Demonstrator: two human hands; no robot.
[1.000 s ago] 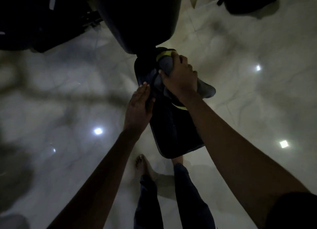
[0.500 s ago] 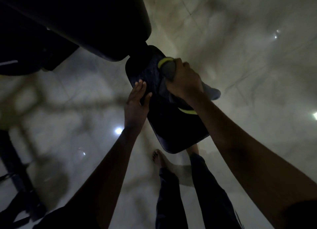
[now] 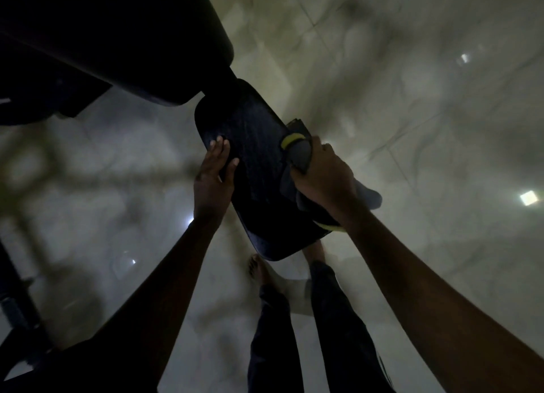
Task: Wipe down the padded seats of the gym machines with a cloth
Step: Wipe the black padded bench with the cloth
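Reaching forward from both sides, the person's two arms stretch out over the padded seat (image 3: 262,186). The left grip (image 3: 212,178) lies flat along the seat's left edge, fingers straight and close together and thumb spread onto the top surface, with nothing in it. The right grip (image 3: 325,176) is curled tight round a bunched cloth (image 3: 299,154) and presses it to the seat's right edge, the forearm running back toward the lower right. The cloth is grey with a yellow hem, and a loose end sticks out past the knuckles on the far side. The seat is dark with rounded corners and a faintly textured cover, and its far end meets a larger dark pad (image 3: 117,39) up to the left. Beneath it a bare foot (image 3: 260,270) stands on the pale, glossy floor (image 3: 426,127)
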